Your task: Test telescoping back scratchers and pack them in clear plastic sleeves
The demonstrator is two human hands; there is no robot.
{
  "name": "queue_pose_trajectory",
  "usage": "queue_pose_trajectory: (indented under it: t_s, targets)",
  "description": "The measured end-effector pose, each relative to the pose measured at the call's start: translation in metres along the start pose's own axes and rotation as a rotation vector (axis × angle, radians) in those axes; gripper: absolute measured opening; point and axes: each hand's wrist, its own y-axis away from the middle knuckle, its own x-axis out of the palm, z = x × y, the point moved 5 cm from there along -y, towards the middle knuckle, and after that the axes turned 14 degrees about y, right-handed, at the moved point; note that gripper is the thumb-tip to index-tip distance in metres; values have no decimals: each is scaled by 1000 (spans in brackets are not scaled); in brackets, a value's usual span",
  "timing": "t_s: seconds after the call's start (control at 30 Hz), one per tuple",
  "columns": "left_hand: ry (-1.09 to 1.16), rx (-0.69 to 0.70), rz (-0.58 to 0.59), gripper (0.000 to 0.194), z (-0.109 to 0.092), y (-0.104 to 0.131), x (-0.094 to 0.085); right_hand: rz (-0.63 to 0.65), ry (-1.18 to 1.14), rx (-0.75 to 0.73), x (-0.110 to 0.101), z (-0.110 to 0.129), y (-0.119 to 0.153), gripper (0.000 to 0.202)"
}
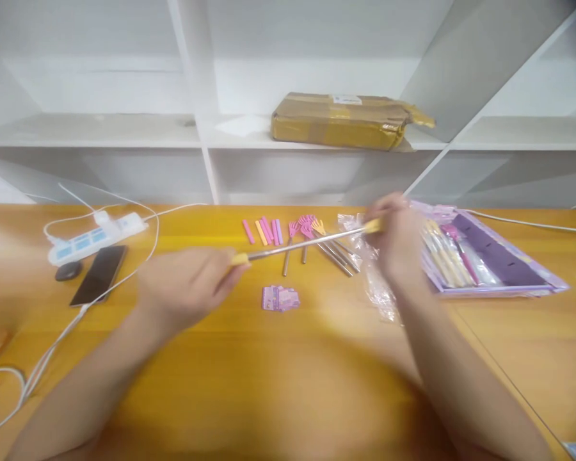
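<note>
A thin silver rod (307, 244) with yellow ends stretches between my hands above the table. My left hand (189, 282) is closed on its left end, and my right hand (391, 237) grips the right end; both are blurred. Behind the rod lie pink and yellow hand-shaped heads (306, 225) with silver rods, partly covered by it. Several short pink, yellow and purple tubes (266, 232) lie to their left. A small purple card-like piece (280, 298) rests nearer to me.
At the right are clear plastic wrapping (381, 294) and a purple tray (499, 256) holding packed pieces. A power strip (98, 238), black phone (98, 275), dark small case (68, 271) and white cables lie left. A taped cardboard box (336, 121) sits on the white shelf.
</note>
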Motion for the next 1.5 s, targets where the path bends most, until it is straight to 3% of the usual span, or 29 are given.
queue_pose_trajectory:
  t_s: [0.07, 0.17, 0.3, 0.47, 0.57, 0.73, 0.93, 1.23, 1.5]
  targets:
    - [39, -12, 65, 17, -24, 1, 9, 201, -89, -87, 38, 29, 50, 30]
    - [117, -52, 140, 15, -38, 3, 15, 465, -317, -47, 63, 46, 94, 22]
    - [241, -132, 150, 13, -27, 6, 23, 567, -373, -16, 54, 45, 84, 18]
    - [291, -151, 146, 12, -19, 6, 30, 715, -233, -157, 52, 45, 71, 22]
    - [290, -150, 129, 12, -18, 6, 23, 697, -190, -231, 52, 46, 75, 27]
    - [300, -164, 125, 11, -18, 5, 14, 556, -170, -285, 44, 51, 77, 27]
    - [305, -79, 102, 16, -19, 5, 9, 543, -165, -332, 36, 59, 77, 23]
    - [278, -40, 108, 16, -16, 9, 17, 521, -149, -374, 40, 56, 74, 29]
    - [282, -54, 136, 16, -14, 8, 21, 409, -108, -413, 28, 60, 73, 22]
